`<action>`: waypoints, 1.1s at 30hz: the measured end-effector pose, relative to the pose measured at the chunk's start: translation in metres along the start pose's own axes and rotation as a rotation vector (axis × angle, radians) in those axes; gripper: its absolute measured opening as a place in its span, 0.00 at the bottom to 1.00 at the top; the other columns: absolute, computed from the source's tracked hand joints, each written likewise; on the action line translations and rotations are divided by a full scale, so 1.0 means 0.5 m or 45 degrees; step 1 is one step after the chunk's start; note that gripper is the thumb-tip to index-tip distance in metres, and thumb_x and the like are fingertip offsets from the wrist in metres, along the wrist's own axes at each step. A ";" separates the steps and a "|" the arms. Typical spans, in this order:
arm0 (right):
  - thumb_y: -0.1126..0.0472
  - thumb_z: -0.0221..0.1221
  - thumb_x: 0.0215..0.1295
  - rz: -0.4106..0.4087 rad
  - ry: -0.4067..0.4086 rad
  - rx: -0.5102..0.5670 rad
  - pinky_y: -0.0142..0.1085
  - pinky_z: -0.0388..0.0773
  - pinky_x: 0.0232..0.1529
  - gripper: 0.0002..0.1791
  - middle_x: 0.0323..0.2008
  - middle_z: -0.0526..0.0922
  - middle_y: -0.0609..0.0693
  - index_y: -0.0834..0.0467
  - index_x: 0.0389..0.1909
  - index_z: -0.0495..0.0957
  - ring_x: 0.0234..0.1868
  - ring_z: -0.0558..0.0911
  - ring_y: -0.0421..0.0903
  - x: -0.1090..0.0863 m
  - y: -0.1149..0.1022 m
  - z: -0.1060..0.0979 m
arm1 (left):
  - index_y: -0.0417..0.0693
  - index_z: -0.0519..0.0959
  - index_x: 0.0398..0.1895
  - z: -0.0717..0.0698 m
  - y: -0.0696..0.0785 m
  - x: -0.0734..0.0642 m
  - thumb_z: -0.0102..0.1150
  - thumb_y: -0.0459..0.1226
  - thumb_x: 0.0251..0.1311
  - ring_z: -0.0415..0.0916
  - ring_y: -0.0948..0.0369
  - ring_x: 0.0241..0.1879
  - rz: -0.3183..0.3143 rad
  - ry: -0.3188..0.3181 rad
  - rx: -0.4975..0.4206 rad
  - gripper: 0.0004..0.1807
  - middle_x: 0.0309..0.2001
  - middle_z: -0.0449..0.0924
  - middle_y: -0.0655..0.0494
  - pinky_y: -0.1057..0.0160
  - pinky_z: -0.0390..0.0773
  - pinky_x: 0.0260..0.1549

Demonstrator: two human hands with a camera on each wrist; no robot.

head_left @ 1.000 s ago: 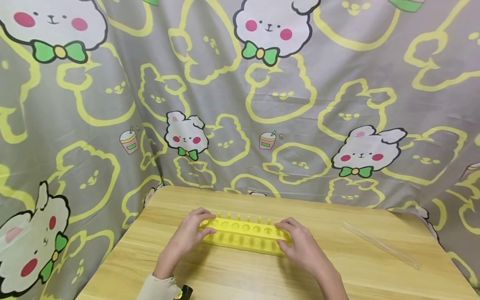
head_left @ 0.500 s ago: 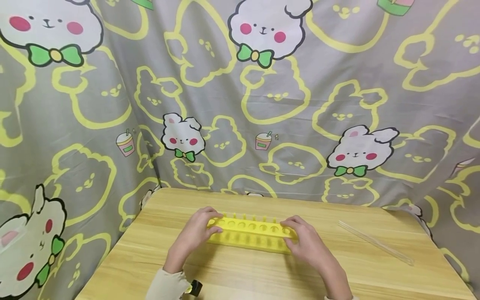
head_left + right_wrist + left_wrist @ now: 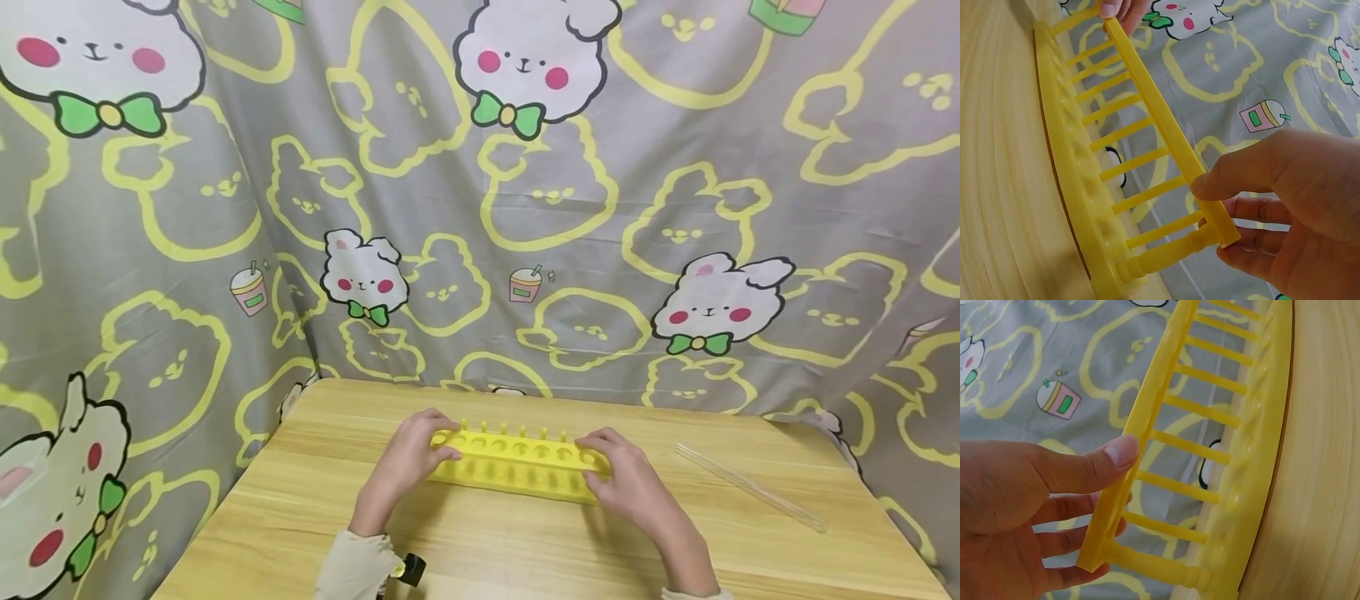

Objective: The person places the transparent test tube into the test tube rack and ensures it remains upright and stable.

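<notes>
A yellow plastic test tube rack [image 3: 517, 479] stands upright on the wooden table, a row of round holes in its top plate and pegs along the back. At its left end my left hand [image 3: 411, 454] grips the top plate, thumb on the near side and fingers behind. My right hand [image 3: 637, 483] holds the right end the same way. In the left wrist view the left hand [image 3: 1029, 506] pinches the rack's top bar [image 3: 1147, 419] above the thin uprights. The right wrist view has the right hand [image 3: 1285, 206] pinching the rack [image 3: 1154, 106] near a thick corner post.
To the right, a clear tube or rod [image 3: 750, 486] lies slantwise on the table [image 3: 300, 492]. A grey curtain [image 3: 450, 200] with cartoon rabbits hangs behind the table's far edge and along the left. A small black object [image 3: 412, 570] sits by the left sleeve.
Both hands have shifted the rack a little to the right over the table, keeping their grip. The view has turned slightly; the clear tube stays where it lay.
</notes>
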State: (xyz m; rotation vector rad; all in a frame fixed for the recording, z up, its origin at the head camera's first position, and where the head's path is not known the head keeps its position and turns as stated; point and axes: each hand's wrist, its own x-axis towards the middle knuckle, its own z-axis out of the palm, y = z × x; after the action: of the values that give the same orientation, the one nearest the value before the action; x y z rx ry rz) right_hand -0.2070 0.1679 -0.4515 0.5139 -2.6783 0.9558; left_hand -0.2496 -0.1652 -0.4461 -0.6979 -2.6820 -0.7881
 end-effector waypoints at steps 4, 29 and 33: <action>0.74 0.70 0.53 -0.001 0.005 0.001 0.56 0.80 0.58 0.24 0.52 0.83 0.57 0.64 0.54 0.84 0.54 0.82 0.61 0.001 0.009 -0.002 | 0.40 0.87 0.48 0.008 0.001 0.009 0.79 0.35 0.50 0.82 0.49 0.47 -0.003 0.000 -0.015 0.20 0.44 0.84 0.50 0.49 0.83 0.50; 0.75 0.68 0.55 -0.040 0.124 0.014 0.59 0.81 0.56 0.24 0.54 0.81 0.60 0.66 0.55 0.82 0.55 0.81 0.64 0.021 0.061 0.006 | 0.37 0.85 0.53 0.046 0.002 0.035 0.74 0.31 0.57 0.79 0.46 0.52 -0.039 0.025 -0.055 0.19 0.50 0.82 0.46 0.47 0.82 0.52; 0.75 0.67 0.56 -0.029 0.149 0.023 0.61 0.80 0.56 0.24 0.55 0.81 0.60 0.66 0.56 0.82 0.56 0.80 0.65 0.021 0.069 0.001 | 0.37 0.85 0.54 0.052 0.007 0.042 0.72 0.31 0.58 0.78 0.45 0.54 -0.035 0.029 -0.073 0.19 0.51 0.81 0.46 0.46 0.80 0.55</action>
State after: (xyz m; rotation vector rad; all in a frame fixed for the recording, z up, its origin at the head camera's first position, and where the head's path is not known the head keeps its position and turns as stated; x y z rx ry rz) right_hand -0.2304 0.1898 -0.4676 0.4760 -2.5568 0.9728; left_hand -0.2686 -0.1402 -0.4582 -0.6626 -2.6632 -0.8774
